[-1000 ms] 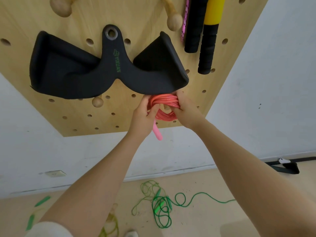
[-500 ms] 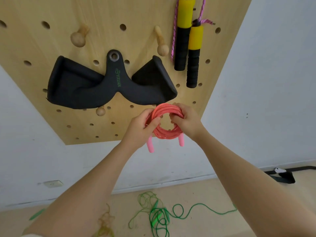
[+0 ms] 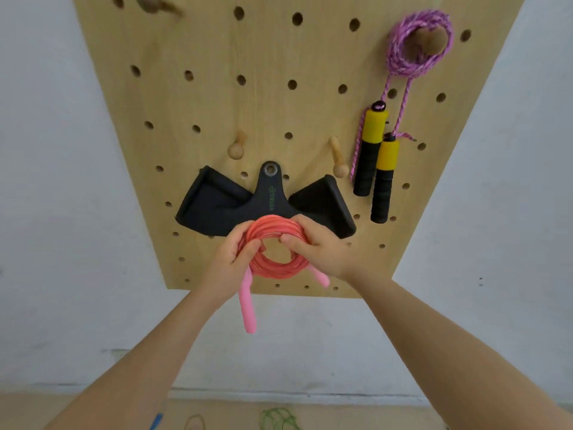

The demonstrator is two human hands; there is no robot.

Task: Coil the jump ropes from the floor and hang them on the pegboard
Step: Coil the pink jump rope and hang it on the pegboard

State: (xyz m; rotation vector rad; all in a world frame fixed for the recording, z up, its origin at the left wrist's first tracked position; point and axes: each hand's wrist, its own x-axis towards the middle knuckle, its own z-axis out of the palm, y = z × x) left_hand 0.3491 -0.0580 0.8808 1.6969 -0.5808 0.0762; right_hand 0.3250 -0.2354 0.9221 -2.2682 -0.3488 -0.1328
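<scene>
**Inspector:** Jump ropes, progress check. One purple rope coiled and hung over a wooden peg at upper right of the pegboard; its yellow-and-black handles dangling below, side by side. Counted as done.

**Clerk:** And the one in hand?

**Inspector:** Coral rope, wound into a tight ring, held up in front of the lower board, overlapping the bottom edge of the black padded grip hanging there. Left hand curled round the ring's left side, right hand clamped on its right side with the thumb through the middle. Two pink handles trailing beneath the coil, the longer one on the left. Coiling judged complete; hanging not yet done (no peg through the ring).

**Clerk:** Free pegs?

**Inspector:** Two bare ones above the black grip: a short peg to the left, a longer angled peg to the right, just beside the hung handles. Either judged a likely spot. A further peg at the top edge, blurred.

**Clerk:** Remaining on the floor?

**Inspector:** Green rope loose at the bottom edge, uncoiled. A yellowish loop and a blue piece near it, too cropped to identify. At least one rope left, possibly more.

**Clerk:** Containers?

**Inspector:** None seen. Pegboard serving as the only storage, holding the purple rope and the black grip.
</scene>
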